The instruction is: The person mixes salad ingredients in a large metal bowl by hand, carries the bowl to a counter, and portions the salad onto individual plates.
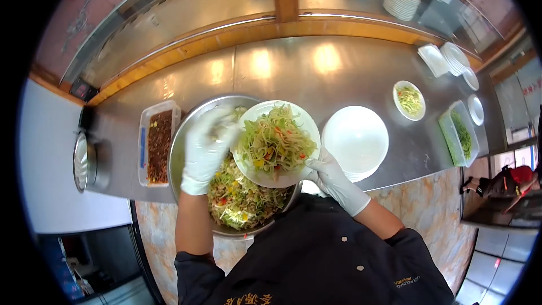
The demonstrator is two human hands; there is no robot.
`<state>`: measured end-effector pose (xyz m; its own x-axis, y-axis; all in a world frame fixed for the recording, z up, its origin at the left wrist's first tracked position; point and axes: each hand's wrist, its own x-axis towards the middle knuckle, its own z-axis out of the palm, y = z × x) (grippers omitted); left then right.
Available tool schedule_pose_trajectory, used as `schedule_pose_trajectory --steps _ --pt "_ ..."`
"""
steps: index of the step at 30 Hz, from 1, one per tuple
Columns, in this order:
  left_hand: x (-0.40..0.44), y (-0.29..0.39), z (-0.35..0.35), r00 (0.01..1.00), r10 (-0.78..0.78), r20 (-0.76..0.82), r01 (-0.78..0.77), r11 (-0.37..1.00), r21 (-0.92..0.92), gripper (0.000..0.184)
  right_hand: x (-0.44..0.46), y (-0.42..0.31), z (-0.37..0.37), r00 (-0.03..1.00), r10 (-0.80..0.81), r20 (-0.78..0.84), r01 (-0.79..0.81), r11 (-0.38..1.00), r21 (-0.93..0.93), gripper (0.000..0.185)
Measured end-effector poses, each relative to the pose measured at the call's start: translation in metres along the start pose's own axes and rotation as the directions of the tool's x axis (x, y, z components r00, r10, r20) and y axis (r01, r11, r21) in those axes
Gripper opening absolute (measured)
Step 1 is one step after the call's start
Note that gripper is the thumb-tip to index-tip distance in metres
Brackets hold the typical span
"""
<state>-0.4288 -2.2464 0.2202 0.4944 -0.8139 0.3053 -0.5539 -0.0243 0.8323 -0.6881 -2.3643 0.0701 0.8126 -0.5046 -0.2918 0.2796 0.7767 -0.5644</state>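
My right hand, in a white glove, grips the edge of a white plate and holds it tilted over a big metal bowl. Shredded pale-green salad with red and yellow bits is heaped on that plate. My left hand, gloved too, is at the plate's left side above the bowl; motion smears its fingers, so I cannot make out whether it holds anything. Below both hands, more mixed salad fills the bowl. A stack of white plates stands just right of the held plate.
Left of the bowl sits a plastic tub of dark reddish-brown food. Rightward are a small salad dish, a tub of chopped greens and white dishes. A wood-framed ledge borders the metal counter. A person is far right.
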Motion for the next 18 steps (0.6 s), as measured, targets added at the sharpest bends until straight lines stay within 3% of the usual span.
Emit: schedule_pose_trajectory --steps 1,2,3,5,6,7,8,9,11,13,15,18 --pt "0.004 0.0 -0.005 0.988 -0.131 -0.077 0.112 0.971 -0.212 0.014 -0.006 -0.009 -0.004 1.0 -0.016 -0.008 0.016 1.0 0.006 0.056" --pt "0.004 -0.025 -0.016 0.985 -0.128 -0.114 0.101 0.97 -0.219 0.009 -0.01 -0.017 -0.006 0.999 -0.048 -0.008 0.048 0.998 0.034 0.057" --pt "0.005 -0.037 -0.015 0.96 -0.124 -0.251 0.096 0.988 -0.123 0.012 -0.016 -0.026 -0.008 0.996 -0.084 -0.011 0.085 0.994 0.062 0.059" --pt "-0.001 -0.081 -0.02 0.929 -0.253 -0.269 0.229 0.966 -0.12 0.009 -0.029 -0.05 -0.012 0.987 -0.155 -0.044 0.159 0.981 0.107 0.063" --pt "-0.005 -0.119 -0.026 0.945 -0.278 -0.17 0.271 0.961 -0.061 0.007 -0.035 -0.063 -0.013 0.979 -0.189 -0.075 0.197 0.973 0.124 0.065" --pt "-0.007 -0.123 -0.017 0.957 -0.275 -0.097 0.289 0.939 0.186 0.021 -0.044 -0.078 -0.02 0.967 -0.228 -0.114 0.243 0.96 0.139 0.067" --pt "-0.016 -0.128 -0.009 0.927 -0.375 -0.028 0.374 0.911 0.176 0.046 -0.052 -0.091 -0.031 0.945 -0.286 -0.156 0.305 0.945 0.115 0.068" --pt "-0.031 -0.159 -0.006 0.9 -0.436 -0.022 0.421 0.855 0.303 0.064 -0.058 -0.096 -0.045 0.921 -0.339 -0.19 0.36 0.929 0.087 0.069" --pt "-0.068 -0.279 -0.014 0.864 -0.502 -0.039 0.503 0.863 0.046 0.068 -0.081 -0.125 -0.076 0.873 -0.404 -0.274 0.432 0.9 0.052 0.07" --pt "-0.082 -0.269 -0.006 0.8 -0.59 -0.111 0.595 0.803 0.021 0.067 -0.1 -0.142 -0.122 0.833 -0.459 -0.308 0.509 0.854 0.104 0.069" --pt "-0.085 -0.253 -0.006 0.713 -0.69 -0.122 0.701 0.704 0.116 0.065 -0.131 -0.166 -0.155 0.808 -0.46 -0.369 0.534 0.836 0.127 0.067" --pt "-0.095 -0.235 -0.001 0.688 -0.695 -0.211 0.721 0.687 0.086 0.061 -0.164 -0.175 -0.245 0.714 -0.439 -0.545 0.551 0.833 0.051 0.063"
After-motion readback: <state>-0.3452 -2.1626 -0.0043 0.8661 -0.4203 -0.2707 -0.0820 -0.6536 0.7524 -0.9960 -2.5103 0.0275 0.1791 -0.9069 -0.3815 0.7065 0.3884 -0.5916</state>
